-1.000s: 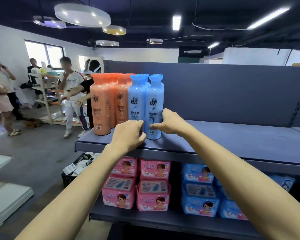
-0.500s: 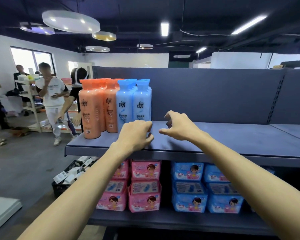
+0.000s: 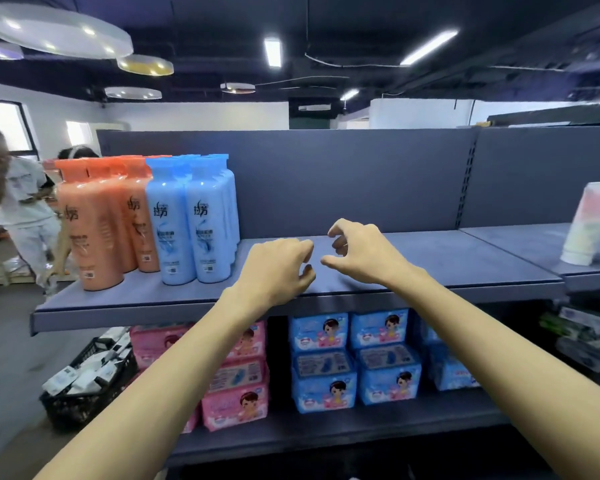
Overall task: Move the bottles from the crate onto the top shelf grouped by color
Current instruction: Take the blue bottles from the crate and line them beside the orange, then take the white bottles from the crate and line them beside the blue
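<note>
Orange bottles (image 3: 94,223) stand in a group at the left end of the grey top shelf (image 3: 430,258). Blue bottles (image 3: 191,220) stand right beside them, touching. My left hand (image 3: 274,268) hovers over the shelf's front edge with fingers loosely curled, holding nothing. My right hand (image 3: 357,251) is just to its right, fingers bent and empty. Both hands are clear of the bottles, to their right. The crate is a black basket (image 3: 84,393) on the floor at lower left; I see no bottles in it.
Pink packs (image 3: 236,379) and blue packs (image 3: 354,358) fill the lower shelf. A pale tube-like package (image 3: 589,223) stands on the neighbouring shelf at right. People (image 3: 18,202) stand at the left behind the shelf end. The black basket holds small white packets.
Both hands have let go of the blue bottles and drawn back to the right. The view has shifted right, so the bottles now sit further left.
</note>
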Tool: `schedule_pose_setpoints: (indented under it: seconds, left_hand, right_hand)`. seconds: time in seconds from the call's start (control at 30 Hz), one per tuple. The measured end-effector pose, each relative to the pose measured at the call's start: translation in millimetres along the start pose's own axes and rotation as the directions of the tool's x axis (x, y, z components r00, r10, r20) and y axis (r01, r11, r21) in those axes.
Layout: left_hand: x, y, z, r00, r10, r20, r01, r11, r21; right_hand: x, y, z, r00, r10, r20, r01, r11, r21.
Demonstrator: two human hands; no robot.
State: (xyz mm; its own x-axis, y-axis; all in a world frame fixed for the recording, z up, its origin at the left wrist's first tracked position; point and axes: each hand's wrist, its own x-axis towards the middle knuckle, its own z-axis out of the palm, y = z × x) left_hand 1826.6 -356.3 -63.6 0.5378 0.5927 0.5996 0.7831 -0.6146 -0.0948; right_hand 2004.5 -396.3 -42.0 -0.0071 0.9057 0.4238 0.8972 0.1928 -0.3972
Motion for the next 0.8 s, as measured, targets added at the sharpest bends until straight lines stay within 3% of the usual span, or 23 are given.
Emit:
schedule_pose_setpoints:
  seconds: [0.13,0.37,0.6,0.8]
  left_hand:
    - [-24,34,10,0.994,0.085,-0.067,-0.087,0.996,-0.027]
    - [-40,85,54,0.985,0.171,-0.009,-0.171,0.983,-0.065]
    - [-98,117,116,0.986,0.062,0.154,-0.042,0.991,-0.127]
    - [-190,142,170,0.924,-0.028,0.382,0.117,0.970,-0.213]
  right_hand:
    - [-49,35,-8,0.999,-0.034,-0.015,0.034,0.999,-0.014]
    - [-95,84,2,0.999,-0.049,0.016,0.049,0.999,-0.005]
    - [-146,145,67,0.981,0.019,0.192,-0.033,0.997,0.074]
    - [-214,174,148,0.882,0.145,0.449,-0.196,0.978,0.070]
